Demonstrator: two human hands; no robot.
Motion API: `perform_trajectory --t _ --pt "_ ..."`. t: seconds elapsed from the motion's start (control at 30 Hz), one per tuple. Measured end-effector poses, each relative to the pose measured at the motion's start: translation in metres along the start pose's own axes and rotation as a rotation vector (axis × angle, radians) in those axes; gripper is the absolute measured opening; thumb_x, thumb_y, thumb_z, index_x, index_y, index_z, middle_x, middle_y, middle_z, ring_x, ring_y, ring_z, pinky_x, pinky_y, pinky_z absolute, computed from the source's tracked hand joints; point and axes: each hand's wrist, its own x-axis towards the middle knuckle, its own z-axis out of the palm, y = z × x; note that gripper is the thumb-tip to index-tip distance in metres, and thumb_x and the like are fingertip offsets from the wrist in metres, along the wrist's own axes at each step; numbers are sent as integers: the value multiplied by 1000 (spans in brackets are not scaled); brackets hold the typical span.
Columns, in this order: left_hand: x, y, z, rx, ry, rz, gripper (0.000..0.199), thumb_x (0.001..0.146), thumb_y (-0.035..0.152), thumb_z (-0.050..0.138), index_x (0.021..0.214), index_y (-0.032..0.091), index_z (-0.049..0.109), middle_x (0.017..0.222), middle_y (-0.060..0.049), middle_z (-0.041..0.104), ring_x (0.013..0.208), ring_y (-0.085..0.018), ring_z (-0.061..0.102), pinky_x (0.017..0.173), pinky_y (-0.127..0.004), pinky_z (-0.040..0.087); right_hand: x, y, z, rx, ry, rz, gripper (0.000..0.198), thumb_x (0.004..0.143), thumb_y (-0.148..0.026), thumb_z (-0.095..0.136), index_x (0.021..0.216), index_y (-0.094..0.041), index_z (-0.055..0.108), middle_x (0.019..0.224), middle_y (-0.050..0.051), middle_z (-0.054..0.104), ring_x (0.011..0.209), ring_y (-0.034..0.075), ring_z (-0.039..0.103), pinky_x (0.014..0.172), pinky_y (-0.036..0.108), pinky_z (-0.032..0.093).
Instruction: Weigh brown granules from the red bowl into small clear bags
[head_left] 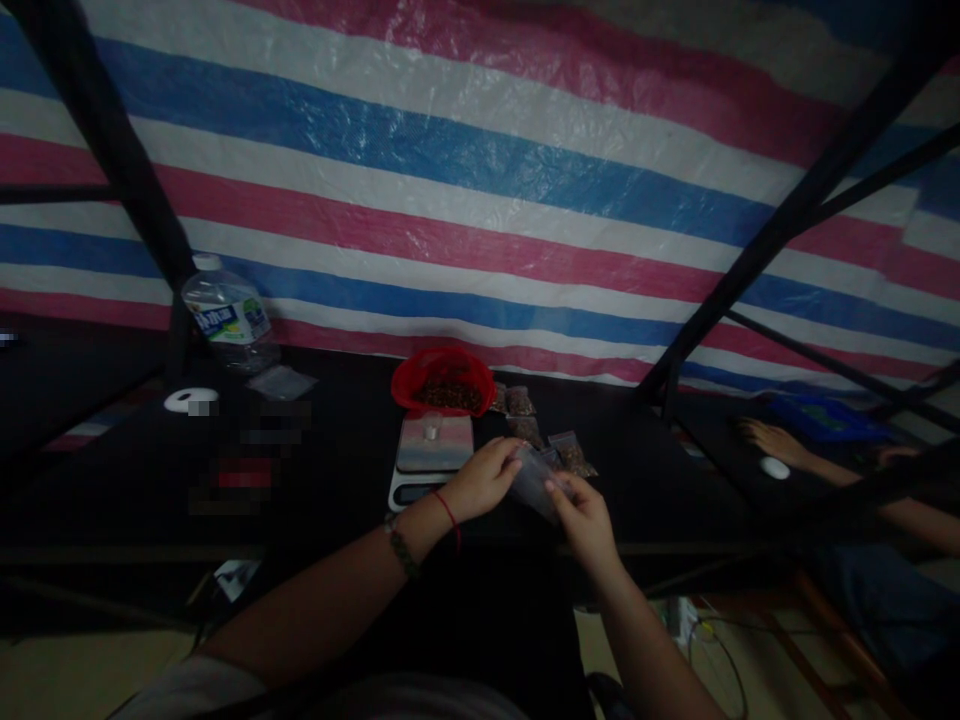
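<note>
Between my two hands is a clear plastic bag [534, 487], tilted over the table's front part. My left hand [489, 478] pinches its upper left side, and my right hand [583, 512] grips its right edge. Left of the bag sits a flat digital scale [435, 452] with a small clear cup [432, 428] on its plate. Behind the scale, a red plastic bag [409, 385] lies open, with small brown pieces [450, 394] inside. Several small filled zip bags [574, 455] lie just beyond my hands.
A large clear bottle [232, 320] stands at the back left, near flat plastic bags [281, 382] and a white oval object [191, 400]. Black metal posts [675, 350] frame a striped sheet [450, 200]. At right, another person's hand [776, 443] rests near a white mouse [774, 468].
</note>
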Motion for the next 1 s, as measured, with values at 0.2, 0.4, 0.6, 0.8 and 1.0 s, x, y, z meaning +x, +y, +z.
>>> perform_trajectory --t 0.2,0.4,0.6,0.8,1.0 --pt "3 -1 -1 -99 53 -42 31 90 18 42 118 16 54 120 -10 60 113 -19 54 102 -36 41 7 4 4 167 -25 47 30 67 -41 74 85 -17 68 76 3 68 66 17 60 61 27 48" --pt "3 -1 -2 -166 165 -72 23 90 20 42 107 15 56 108 -9 62 102 -19 56 93 -35 44 4 5 15 423 11 236 46 66 -47 75 100 -18 64 75 2 64 54 12 54 42 21 44" --pt "-5 -1 4 -108 95 -65 15 86 19 47 98 16 56 95 -6 61 92 -19 56 85 -33 45 3 2 8 409 114 207 40 66 -46 76 93 -18 69 86 5 65 66 15 59 42 21 50" --pt "-7 -7 13 -147 85 -102 12 86 21 47 92 16 56 91 -6 60 92 -19 55 85 -33 44 0 15 2 406 126 205 36 67 -46 75 88 -17 71 86 5 67 71 18 61 51 28 56" --pt "-9 -5 21 -448 66 -275 19 89 34 44 98 19 52 93 -3 56 86 -16 54 72 -27 49 3 18 3 468 176 180 38 66 -41 78 96 -20 68 93 4 68 79 18 63 59 26 55"
